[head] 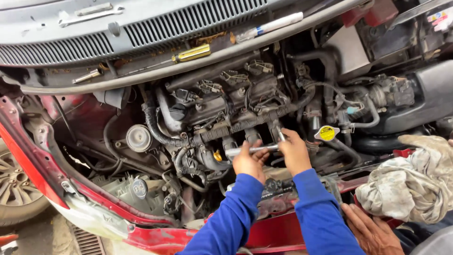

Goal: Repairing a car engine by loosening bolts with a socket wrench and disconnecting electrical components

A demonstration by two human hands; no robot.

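I look down into the open engine bay of a red car. Both my arms wear blue sleeves. My left hand [250, 162] grips the left end of a shiny metal socket wrench handle [252, 149] that lies across the front of the engine [226, 101]. My right hand [293, 152] holds the wrench's right end, where a short socket shaft [280, 135] points up into the engine. A yellow dipstick ring [217, 156] sits just left of my left hand.
A yellow radiator cap [327, 133] sits right of my hands. Another person's hand [373, 231] rests on the red front panel beside dirty rags [410, 184]. A yellow-handled screwdriver [191, 53] and a white-handled tool [269, 27] lie on the cowl. A wheel [14, 189] shows at the left.
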